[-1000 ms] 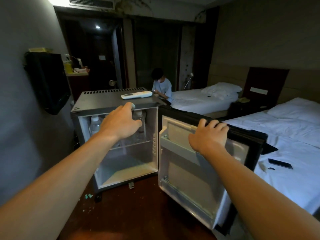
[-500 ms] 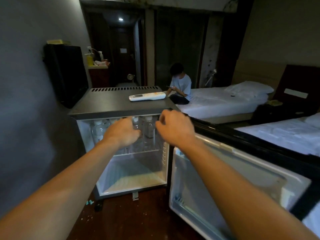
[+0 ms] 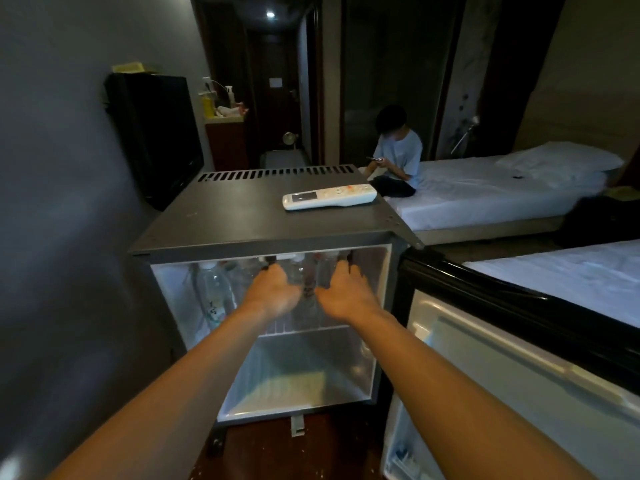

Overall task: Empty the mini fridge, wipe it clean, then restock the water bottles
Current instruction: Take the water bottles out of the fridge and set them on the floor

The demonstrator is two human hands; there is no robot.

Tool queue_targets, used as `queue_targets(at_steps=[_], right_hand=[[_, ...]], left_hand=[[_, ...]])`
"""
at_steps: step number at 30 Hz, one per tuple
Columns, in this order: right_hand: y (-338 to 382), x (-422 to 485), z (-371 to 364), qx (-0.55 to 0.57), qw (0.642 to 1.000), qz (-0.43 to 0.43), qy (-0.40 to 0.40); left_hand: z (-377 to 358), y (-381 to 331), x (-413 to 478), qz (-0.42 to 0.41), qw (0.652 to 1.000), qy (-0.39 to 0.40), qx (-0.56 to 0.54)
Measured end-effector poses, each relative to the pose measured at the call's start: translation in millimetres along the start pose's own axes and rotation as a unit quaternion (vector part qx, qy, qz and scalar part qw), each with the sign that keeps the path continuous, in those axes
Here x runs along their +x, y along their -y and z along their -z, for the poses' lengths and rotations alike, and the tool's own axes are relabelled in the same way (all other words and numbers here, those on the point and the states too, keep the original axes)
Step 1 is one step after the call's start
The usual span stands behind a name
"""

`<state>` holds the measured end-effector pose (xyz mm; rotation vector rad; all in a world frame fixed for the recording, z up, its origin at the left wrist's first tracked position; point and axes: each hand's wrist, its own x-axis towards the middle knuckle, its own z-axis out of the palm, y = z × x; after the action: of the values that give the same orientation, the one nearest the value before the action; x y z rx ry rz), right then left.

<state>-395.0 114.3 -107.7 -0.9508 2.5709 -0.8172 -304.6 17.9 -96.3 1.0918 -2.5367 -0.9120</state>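
The mini fridge (image 3: 242, 223) stands open on the floor, its door (image 3: 519, 382) swung out to the right. Several clear water bottles stand on its upper wire shelf; one (image 3: 213, 296) is at the far left. Both hands are inside the upper compartment. My left hand (image 3: 273, 294) curls round a bottle (image 3: 287, 268) in the middle. My right hand (image 3: 346, 294) wraps round another bottle (image 3: 327, 270) just to its right. The fingertips are partly hidden by the fridge's top edge.
A white remote control (image 3: 329, 197) lies on the fridge top. A person (image 3: 398, 150) sits on the far bed (image 3: 485, 192); a second bed (image 3: 571, 278) is behind the door. A black TV (image 3: 156, 133) hangs on the left wall. Dark wood floor (image 3: 277, 455) lies below.
My right hand left the top of the fridge door and reached into the upper shelf beside my left hand. The camera moved closer and lower toward the fridge.
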Motion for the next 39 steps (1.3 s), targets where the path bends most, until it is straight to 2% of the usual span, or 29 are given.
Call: queue_targets(at_steps=[6, 10, 14, 17, 21, 28, 33, 39], right_hand=[[3, 44, -18, 0.040, 0.998, -0.018, -0.055], [-1, 44, -23, -0.008, 0.994, -0.046, -0.096], [3, 23, -19, -0.021, 0.992, -0.004, -0.121], [12, -1, -16, -0.083, 0.988, 0.034, -0.123], [20, -29, -25, -0.155, 0.980, 0.083, -0.091], [36, -62, -89, -0.090, 0.995, 0.014, 0.046], [52, -84, -156, -0.089, 0.986, 0.056, 0.127], [59, -100, -238, -0.085, 0.982, 0.076, 0.150]], left_hand=[[-23, 11, 48, 0.018, 0.999, -0.012, -0.029], [-35, 22, 52, -0.001, 0.995, -0.084, -0.048], [-39, 35, 28, -0.049, 0.981, -0.160, -0.093], [-27, 48, 8, -0.078, 0.979, -0.179, -0.055], [-4, 65, -17, -0.076, 0.986, -0.146, 0.034], [28, 118, -68, -0.010, 0.991, -0.015, 0.132], [36, 185, -106, 0.075, 0.985, -0.004, 0.154], [28, 265, -133, 0.133, 0.979, -0.023, 0.154]])
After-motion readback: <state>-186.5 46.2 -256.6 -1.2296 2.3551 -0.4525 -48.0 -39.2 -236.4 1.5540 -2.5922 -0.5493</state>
